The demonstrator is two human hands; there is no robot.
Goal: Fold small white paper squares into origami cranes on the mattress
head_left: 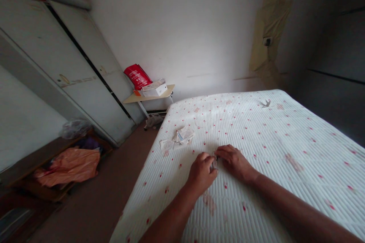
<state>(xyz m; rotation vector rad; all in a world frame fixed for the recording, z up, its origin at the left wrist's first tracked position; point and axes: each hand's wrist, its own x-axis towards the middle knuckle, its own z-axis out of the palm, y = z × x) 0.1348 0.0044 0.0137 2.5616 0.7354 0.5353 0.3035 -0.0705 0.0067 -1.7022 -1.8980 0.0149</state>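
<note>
- The bed (pixel 251 136) is showing ribbed, matt cloth.
- The slips (pixel 184 135) are looking like matt paper.
- The red bag (pixel 138 77) is looking like glossy plastic.

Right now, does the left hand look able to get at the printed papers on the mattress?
Probably yes: the printed papers lie beyond the left hand on the mattress, with nothing visible between, though it seems to be holding a small object.
</note>
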